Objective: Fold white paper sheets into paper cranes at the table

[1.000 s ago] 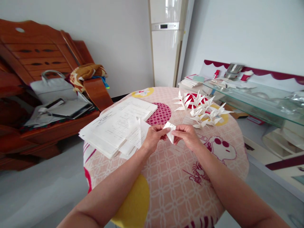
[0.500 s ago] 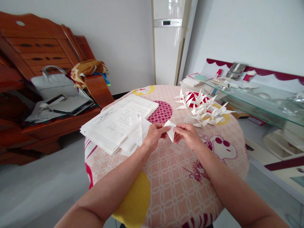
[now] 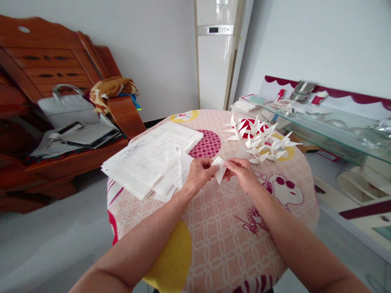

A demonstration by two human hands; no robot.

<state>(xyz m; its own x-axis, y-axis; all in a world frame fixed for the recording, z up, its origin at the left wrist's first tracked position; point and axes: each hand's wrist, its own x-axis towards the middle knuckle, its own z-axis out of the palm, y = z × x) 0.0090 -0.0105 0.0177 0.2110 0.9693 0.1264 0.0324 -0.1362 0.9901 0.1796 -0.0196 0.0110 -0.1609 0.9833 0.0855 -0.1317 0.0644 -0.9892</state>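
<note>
A small folded piece of white paper, shaped like a narrow kite with its point downward, is held above the table. My left hand pinches its left side between thumb and fingers. At its upper right edge, my right hand pinches it the same way. Beyond my right hand stand several white folded paper cranes in a cluster. Left of my hands lies a stack of printed paper sheets, with loose smaller sheets on its near corner.
The round table wears a pink patterned cloth. A wooden bench at left carries a grey handbag and papers. To the right is a glass shelf with various items. A tall white air conditioner stands behind.
The folded paper has turned slightly between my fingers, and its lower tip sits a little lower. Both hands keep their pinch in nearly the same place. The cranes and sheets stay put.
</note>
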